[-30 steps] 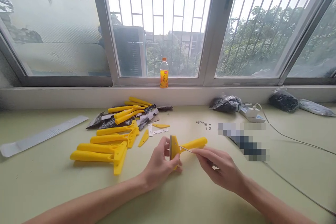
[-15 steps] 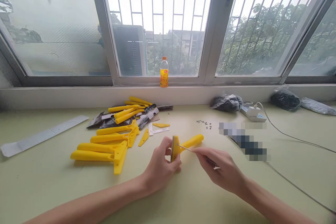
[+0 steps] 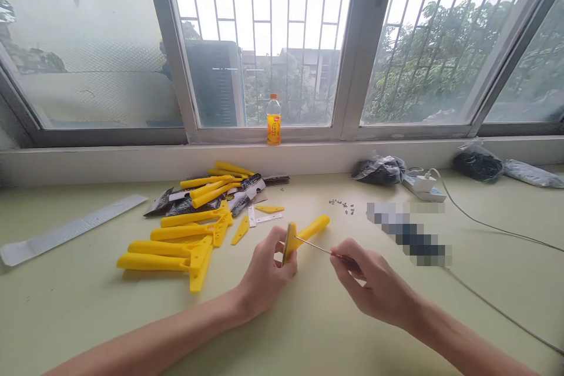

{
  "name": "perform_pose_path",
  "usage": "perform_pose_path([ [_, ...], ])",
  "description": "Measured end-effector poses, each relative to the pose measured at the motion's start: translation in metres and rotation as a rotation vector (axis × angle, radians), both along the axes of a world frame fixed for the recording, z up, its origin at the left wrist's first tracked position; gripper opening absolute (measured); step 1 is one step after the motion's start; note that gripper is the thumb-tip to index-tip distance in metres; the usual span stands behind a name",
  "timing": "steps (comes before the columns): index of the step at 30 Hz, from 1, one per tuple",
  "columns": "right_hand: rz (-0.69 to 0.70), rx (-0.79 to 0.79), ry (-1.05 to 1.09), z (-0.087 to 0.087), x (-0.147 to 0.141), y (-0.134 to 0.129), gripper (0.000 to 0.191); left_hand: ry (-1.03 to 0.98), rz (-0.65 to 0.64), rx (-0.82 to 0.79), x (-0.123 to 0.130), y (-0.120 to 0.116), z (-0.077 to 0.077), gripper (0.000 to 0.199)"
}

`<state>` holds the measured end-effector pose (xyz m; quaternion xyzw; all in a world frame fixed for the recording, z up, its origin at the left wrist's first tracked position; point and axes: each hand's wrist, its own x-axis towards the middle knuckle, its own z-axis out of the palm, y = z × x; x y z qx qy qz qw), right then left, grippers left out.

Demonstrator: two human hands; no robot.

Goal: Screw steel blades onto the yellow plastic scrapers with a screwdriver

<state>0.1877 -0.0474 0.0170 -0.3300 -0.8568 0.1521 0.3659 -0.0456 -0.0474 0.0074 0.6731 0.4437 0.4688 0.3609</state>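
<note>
- On the bottle [image 3: 274, 120], far side by the window, dark characters mark the orange label [image 3: 274, 131], too blurred for me to read.
- Its small red patch [image 3: 277, 118] is illegible too.
- Black packaging [image 3: 252, 180], far left, bears white print, too tiny to read.

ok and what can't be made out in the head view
All in the head view:
Thin tool: most of its grip, hidden by the right hand.
Yellow scraper: its near end, behind the left hand.
Small metal parts: exact shape, too small.
Pixelated object: identity, blurred out.
Left forearm: elbow, cut off by the bottom edge.
</note>
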Motion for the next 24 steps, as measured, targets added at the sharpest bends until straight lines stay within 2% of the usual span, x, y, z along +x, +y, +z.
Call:
perform_pose_path([
  [5, -0.067, 0.389, -0.035, -0.0049, 0.0031, 0.0079, 0.005, 0.003, -0.006, 0.016, -0.001, 0.0002, 0.0003, 0.018],
  [7, -0.099, 0.472, -0.084, -0.0065, 0.0024, 0.009, 0.005, -0.008, -0.003, 0.022, -0.0007, -0.0001, 0.0005, 0.017],
  [13, -0.162, 0.387, -0.116, -0.0067, -0.0018, 0.0045, 0.008, -0.021, -0.001, 0.004, -0.0006, -0.0002, 0.0009, 0.019],
  [17, -0.108, 0.429, -0.096, -0.0088, -0.0005, 0.007, 0.012, -0.011, -0.005, -0.007, -0.0015, 0.0002, 0.0011, 0.018],
  [20, -0.147, 0.44, -0.064, -0.0078, 0.0001, 0.0084, 0.013, -0.016, 0.004, 0.0, -0.0016, 0.0004, 0.0012, 0.018],
  [24, -0.169, 0.328, -0.047, -0.0022, -0.0003, 0.005, 0.007, -0.015, 0.011, 0.001, -0.0011, 0.0007, 0.001, 0.019],
])
